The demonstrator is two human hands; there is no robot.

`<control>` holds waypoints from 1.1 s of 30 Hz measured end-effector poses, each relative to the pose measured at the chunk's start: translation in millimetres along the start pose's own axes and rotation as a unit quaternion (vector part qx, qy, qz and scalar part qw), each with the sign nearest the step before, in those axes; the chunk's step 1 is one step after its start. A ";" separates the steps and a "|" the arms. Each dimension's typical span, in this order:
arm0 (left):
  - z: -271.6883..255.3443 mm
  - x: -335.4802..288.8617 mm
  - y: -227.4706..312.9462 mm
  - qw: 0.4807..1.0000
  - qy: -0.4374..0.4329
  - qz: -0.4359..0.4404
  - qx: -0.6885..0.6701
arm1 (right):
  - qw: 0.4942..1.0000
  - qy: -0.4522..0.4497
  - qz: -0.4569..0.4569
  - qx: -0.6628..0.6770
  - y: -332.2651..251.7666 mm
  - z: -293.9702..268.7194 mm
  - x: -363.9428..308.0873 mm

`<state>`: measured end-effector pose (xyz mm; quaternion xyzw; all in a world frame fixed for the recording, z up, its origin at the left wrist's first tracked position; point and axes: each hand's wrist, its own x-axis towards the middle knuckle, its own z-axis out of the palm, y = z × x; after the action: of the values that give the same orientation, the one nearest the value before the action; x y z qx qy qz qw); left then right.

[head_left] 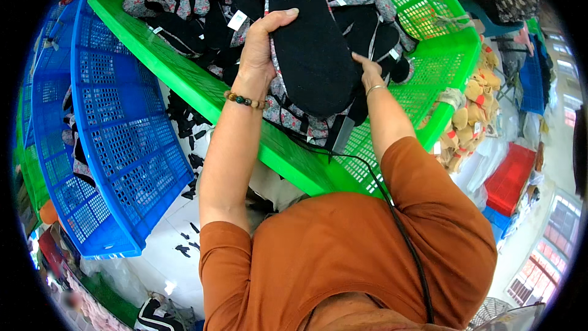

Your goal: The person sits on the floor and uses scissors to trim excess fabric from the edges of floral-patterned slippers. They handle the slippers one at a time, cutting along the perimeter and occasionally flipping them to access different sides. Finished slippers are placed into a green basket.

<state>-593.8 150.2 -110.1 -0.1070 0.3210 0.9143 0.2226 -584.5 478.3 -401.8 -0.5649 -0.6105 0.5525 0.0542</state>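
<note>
Reaching up, our left hand [258, 46] holds a slipper [309, 55] at the top middle, thumb [283, 16] on top. Our right hand [369, 73] touches its right edge, grip hidden. Its long sole [312, 83] is black, its rim flowery.

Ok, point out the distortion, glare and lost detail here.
Head view: the blue crate bows toward the left and black fills the corners; the window at lower right looks bright and pale; the black sole shows little surface texture.

Head-worn fisheye, facing steeply down, near the hands [260, 46]
</note>
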 end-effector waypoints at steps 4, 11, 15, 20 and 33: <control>3.1 3.5 3.9 1.000 -0.013 -0.024 0.000 | 0.991 0.065 0.042 0.105 46.8 -51.8 -2.3; 1.5 9.2 5.0 0.999 -0.026 -0.012 0.020 | 0.976 -0.078 0.118 0.163 85.4 -58.2 16.9; 1.5 9.2 2.7 0.999 -0.035 -0.016 -0.007 | 0.992 -0.086 0.068 0.059 51.8 -21.4 20.3; -1.1 13.3 0.4 0.999 -0.036 0.011 0.006 | 0.990 -0.143 -0.011 -0.004 -0.9 -26.4 -5.5; -6.9 -111.0 63.8 0.975 0.034 0.215 0.037 | 0.806 -0.425 -0.404 -0.076 -257.2 -90.6 -264.4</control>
<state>-526.4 63.9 -43.4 -0.0582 0.3778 0.9240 0.0133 -589.9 399.7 -30.3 0.0221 -0.7858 0.6170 -0.0357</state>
